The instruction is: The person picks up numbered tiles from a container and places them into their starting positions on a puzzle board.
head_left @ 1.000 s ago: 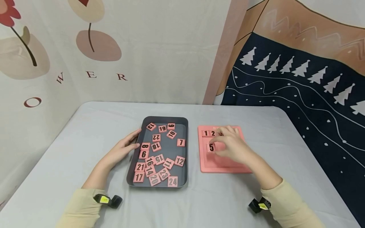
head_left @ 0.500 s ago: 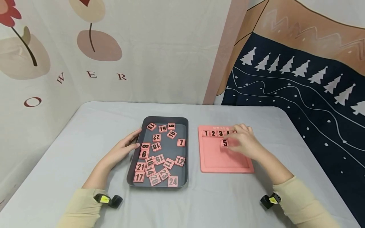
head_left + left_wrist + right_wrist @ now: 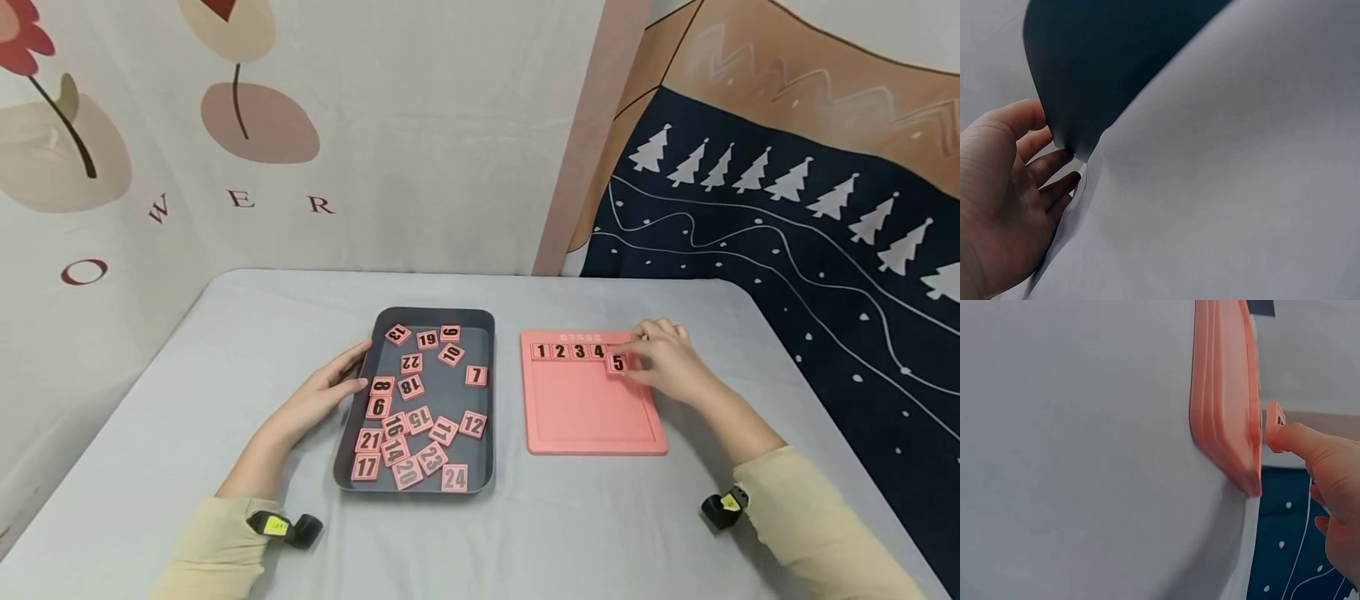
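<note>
In the head view my right hand (image 3: 671, 362) pinches a pink number tile marked 5 (image 3: 617, 363) over the upper right of a pink puzzle board (image 3: 585, 417). The right wrist view shows the tile (image 3: 1275, 431) raised off the board (image 3: 1225, 387), at the thumb's end. A row of tiles 1 to 4 (image 3: 570, 352) lies along the board's top edge. My left hand (image 3: 318, 396) rests its extended fingers against the left side of a dark grey tray (image 3: 450, 450). In the left wrist view those fingers (image 3: 1035, 119) touch the tray's outer wall (image 3: 1079, 94).
Several loose tiles lie in the tray at various angles, among them a 7 (image 3: 476, 376), a 12 (image 3: 472, 424) and a 24 (image 3: 454, 478). Tray and board stand side by side on a white-covered table (image 3: 510, 533). Printed curtains (image 3: 420, 167) hang behind.
My right hand has carried the 5 tile rightward and slightly up, from below the 2 to beside the 4. Tiles 3 and 4 have come into sight. The left hand stays put.
</note>
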`<state>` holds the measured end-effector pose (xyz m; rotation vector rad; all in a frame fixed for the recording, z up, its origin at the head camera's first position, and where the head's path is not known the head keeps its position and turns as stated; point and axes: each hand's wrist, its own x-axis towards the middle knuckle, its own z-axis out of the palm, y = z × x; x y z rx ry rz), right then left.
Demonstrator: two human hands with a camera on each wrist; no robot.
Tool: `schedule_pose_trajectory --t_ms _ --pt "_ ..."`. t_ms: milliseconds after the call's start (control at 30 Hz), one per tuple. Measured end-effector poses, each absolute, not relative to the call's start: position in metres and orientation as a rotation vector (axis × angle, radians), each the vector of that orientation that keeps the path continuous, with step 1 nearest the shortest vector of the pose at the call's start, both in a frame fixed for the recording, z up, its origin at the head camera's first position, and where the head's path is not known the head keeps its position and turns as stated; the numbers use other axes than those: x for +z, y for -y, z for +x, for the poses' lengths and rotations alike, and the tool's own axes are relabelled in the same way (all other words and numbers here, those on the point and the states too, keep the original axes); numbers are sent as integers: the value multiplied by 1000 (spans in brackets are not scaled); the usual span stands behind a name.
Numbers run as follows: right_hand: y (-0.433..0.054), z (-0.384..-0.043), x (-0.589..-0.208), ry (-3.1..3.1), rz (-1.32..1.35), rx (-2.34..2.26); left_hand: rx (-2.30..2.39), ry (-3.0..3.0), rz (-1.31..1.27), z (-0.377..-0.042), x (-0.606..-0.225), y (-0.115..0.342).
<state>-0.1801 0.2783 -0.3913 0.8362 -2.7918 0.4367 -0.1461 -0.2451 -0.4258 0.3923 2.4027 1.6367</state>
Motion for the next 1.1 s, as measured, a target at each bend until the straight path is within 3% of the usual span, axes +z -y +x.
schedule_pose_trajectory --t_ms 533,1100 --pt "-288 -206 -395 2886 796 343 1641 -2397 402 -146 -426 246" --pt "-279 -198 -396 3006 591 205 1652 -2392 413 -146 -427 245"
